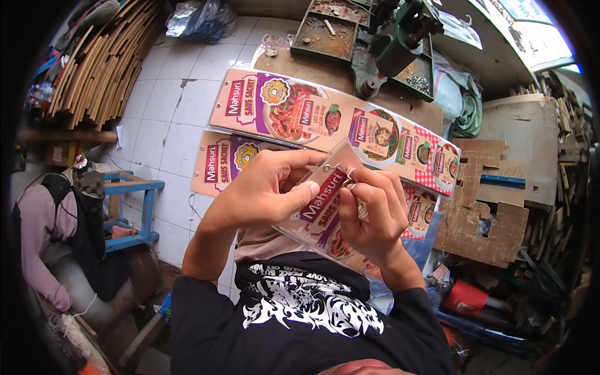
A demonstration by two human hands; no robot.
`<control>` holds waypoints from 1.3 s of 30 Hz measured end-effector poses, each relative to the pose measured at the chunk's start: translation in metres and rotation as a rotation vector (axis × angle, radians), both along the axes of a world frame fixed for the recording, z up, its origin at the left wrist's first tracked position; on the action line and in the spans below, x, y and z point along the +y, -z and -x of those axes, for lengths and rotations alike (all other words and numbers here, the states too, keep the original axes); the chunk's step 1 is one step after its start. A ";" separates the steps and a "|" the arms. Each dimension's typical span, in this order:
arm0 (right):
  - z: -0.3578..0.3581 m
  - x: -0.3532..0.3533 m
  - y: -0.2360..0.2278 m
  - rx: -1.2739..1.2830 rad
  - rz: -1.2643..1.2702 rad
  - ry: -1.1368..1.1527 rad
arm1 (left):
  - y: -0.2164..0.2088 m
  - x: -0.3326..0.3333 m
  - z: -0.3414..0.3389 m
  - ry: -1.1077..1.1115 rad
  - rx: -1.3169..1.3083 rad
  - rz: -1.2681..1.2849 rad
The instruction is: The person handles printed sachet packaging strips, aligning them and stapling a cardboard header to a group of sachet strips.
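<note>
In front of my chest I hold a long printed hanging card (330, 236) in a clear plastic cover, tilted, with metal eyelets at its top end. My left hand (265, 190) grips its upper left edge, thumb on the front. My right hand (378, 215) pinches a small bent metal hook (350, 180) at the eyelet in the upper right corner. Whether the hook passes fully through the eyelet is too small to tell. Beyond my hands lies a similar card (250, 122), and another card (211, 164) is partly covered by it and my left hand.
A dark green hand press (400, 47) stands on the board at the back, beside a compartment tray (328, 34) of small metal parts. Cut brown boards (481, 215) lie to the right. At left are a blue wooden frame (147, 209) and stacked wooden slats (103, 69).
</note>
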State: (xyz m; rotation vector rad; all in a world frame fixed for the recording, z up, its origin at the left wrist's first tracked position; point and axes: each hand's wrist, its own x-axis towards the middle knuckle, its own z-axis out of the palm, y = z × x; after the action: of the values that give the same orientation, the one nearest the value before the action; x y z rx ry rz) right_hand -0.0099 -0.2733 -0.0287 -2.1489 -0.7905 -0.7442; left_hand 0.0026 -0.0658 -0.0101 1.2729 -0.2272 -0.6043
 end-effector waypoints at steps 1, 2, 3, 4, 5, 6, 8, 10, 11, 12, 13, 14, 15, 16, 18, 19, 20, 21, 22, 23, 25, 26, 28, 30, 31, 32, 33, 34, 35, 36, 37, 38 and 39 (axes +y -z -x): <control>0.000 0.000 -0.001 0.000 0.001 -0.003 | -0.001 -0.001 0.001 -0.013 0.000 -0.001; 0.000 0.001 -0.002 -0.004 0.018 -0.015 | -0.002 -0.001 0.002 -0.026 0.000 -0.002; 0.000 0.000 -0.003 -0.008 0.034 -0.026 | -0.003 -0.001 0.001 -0.027 -0.001 -0.001; 0.000 0.000 -0.004 -0.009 0.034 -0.026 | -0.004 0.000 0.001 0.000 -0.012 -0.042; 0.000 0.000 -0.004 -0.012 0.044 -0.032 | -0.004 0.001 0.000 0.028 -0.024 -0.084; 0.000 0.000 -0.004 -0.015 0.057 -0.039 | -0.003 0.001 0.000 0.027 -0.024 -0.081; 0.000 0.001 -0.003 -0.011 0.060 -0.039 | -0.001 0.002 0.001 0.022 -0.037 -0.087; 0.000 0.000 -0.003 -0.011 0.058 -0.037 | -0.002 0.000 0.001 0.023 -0.041 -0.083; 0.001 -0.001 -0.003 -0.011 0.059 -0.035 | -0.002 0.000 0.000 0.024 -0.043 -0.078; 0.001 0.000 -0.003 -0.011 0.056 -0.036 | -0.002 0.000 0.001 0.022 -0.044 -0.080; 0.001 0.000 -0.003 -0.012 0.054 -0.037 | -0.002 -0.001 0.002 -0.003 -0.048 -0.065; 0.001 0.000 -0.003 0.000 0.050 -0.042 | -0.001 -0.001 0.003 -0.028 -0.053 -0.049; 0.001 0.000 -0.003 0.011 0.049 -0.042 | 0.001 -0.001 0.001 -0.024 -0.055 -0.048; 0.000 -0.001 -0.002 0.009 0.050 -0.038 | 0.002 -0.002 -0.001 -0.023 -0.044 -0.031; -0.001 -0.001 -0.001 0.055 -0.020 -0.027 | 0.007 -0.001 -0.003 -0.021 -0.034 -0.016; -0.001 -0.002 -0.001 0.054 -0.021 -0.025 | 0.009 -0.001 -0.004 -0.030 -0.020 -0.005; -0.001 -0.004 -0.002 0.060 -0.011 -0.006 | 0.010 0.000 -0.005 -0.038 -0.006 0.005; 0.000 -0.005 -0.003 0.067 0.001 0.014 | 0.011 -0.001 -0.005 -0.035 -0.005 0.007; 0.000 -0.005 -0.003 0.068 0.003 0.018 | 0.011 -0.001 -0.005 -0.027 0.002 0.002; -0.001 -0.005 -0.004 0.073 -0.002 0.004 | 0.011 -0.001 -0.005 -0.019 0.008 -0.003; 0.001 -0.004 -0.004 0.079 -0.006 -0.010 | 0.007 -0.003 -0.002 -0.033 -0.006 -0.007; 0.002 -0.003 -0.004 0.084 -0.005 -0.010 | 0.005 -0.004 -0.001 -0.050 -0.022 -0.014; 0.002 -0.001 -0.003 0.086 -0.005 -0.016 | 0.003 -0.001 -0.002 -0.029 -0.034 -0.046; 0.002 0.000 -0.002 0.055 0.006 -0.025 | 0.002 0.001 -0.002 -0.008 -0.046 -0.078; 0.002 0.001 -0.002 0.055 0.006 -0.026 | 0.003 0.001 -0.002 -0.001 -0.054 -0.082; 0.002 0.001 -0.002 0.044 0.015 -0.026 | 0.003 0.000 -0.002 0.006 -0.062 -0.087; 0.002 0.001 -0.002 0.035 0.025 -0.024 | 0.002 0.000 -0.001 0.005 -0.061 -0.087; 0.002 0.001 -0.002 0.035 0.025 -0.024 | 0.001 0.000 0.000 0.007 -0.066 -0.096; 0.003 0.001 -0.002 0.031 0.027 -0.022 | 0.000 0.000 0.000 0.008 -0.070 -0.105; 0.003 0.001 -0.002 0.027 0.028 -0.022 | 0.000 0.000 0.001 0.007 -0.070 -0.106; 0.003 0.001 -0.002 0.027 0.027 -0.023 | -0.001 -0.001 0.002 0.000 -0.079 -0.099; 0.004 0.001 -0.002 0.029 0.028 -0.026 | -0.002 -0.001 0.002 -0.007 -0.089 -0.091; 0.004 0.000 -0.002 0.031 0.028 -0.027 | -0.003 -0.002 0.002 -0.006 -0.089 -0.091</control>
State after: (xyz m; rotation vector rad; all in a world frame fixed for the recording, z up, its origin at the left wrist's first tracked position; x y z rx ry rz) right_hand -0.0136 -0.2728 -0.0264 -2.1659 -0.8163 -0.6881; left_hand 0.0003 -0.0677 -0.0071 1.3897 -0.2723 -0.5585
